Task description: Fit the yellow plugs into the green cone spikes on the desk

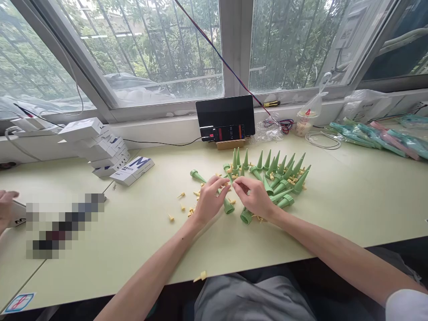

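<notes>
Here are your hands, meeting over the pile: left hand (211, 196) and right hand (256, 196), each with thumb and finger pinched together, tips almost touching. A slim green cone (230, 177) shows between them, but your fingertips crowd the view, so I can't tell what either pinch clamps. Just beyond, upright cones (302, 179) stand on broad collars that likely keep them steady; others lie sideways. Yellow pieces (171, 218) scatter by your left, handy for picking. The phone (229, 133) faces you, easy to read.
</notes>
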`<state>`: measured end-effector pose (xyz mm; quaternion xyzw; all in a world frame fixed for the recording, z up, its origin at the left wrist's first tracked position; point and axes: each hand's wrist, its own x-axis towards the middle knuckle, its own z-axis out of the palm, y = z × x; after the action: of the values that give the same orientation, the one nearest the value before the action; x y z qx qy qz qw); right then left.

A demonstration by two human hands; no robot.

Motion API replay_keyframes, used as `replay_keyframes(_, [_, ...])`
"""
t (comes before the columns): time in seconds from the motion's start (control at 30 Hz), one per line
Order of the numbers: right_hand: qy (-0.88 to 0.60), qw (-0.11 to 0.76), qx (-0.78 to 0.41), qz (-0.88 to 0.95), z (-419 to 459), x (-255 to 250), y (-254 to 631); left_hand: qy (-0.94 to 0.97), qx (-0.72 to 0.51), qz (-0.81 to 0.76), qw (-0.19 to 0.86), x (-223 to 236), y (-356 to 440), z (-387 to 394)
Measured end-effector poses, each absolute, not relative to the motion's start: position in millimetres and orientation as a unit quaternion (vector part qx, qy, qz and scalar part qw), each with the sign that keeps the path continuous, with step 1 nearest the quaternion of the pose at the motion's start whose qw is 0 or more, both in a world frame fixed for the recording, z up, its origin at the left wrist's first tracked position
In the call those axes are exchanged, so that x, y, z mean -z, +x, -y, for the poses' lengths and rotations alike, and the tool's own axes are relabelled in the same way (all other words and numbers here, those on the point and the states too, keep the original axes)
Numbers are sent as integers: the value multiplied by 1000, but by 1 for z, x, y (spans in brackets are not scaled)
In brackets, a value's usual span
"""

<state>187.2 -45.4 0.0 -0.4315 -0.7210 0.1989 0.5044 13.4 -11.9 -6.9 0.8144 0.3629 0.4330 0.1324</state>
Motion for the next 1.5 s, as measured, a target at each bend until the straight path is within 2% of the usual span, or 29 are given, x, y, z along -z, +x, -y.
replay_keyframes(0.87, [-439, 511, -272, 687, 43, 3, 189, 807, -453, -342, 162, 9, 19, 20])
replay_keyframes(1.13, [-428, 520, -263, 691, 43, 2, 188, 808, -452, -350, 143, 6, 19, 20])
replay_keyframes(1.5, [-416, 511, -259, 706, 44, 3, 188, 806, -423, -372, 184, 10, 18, 16])
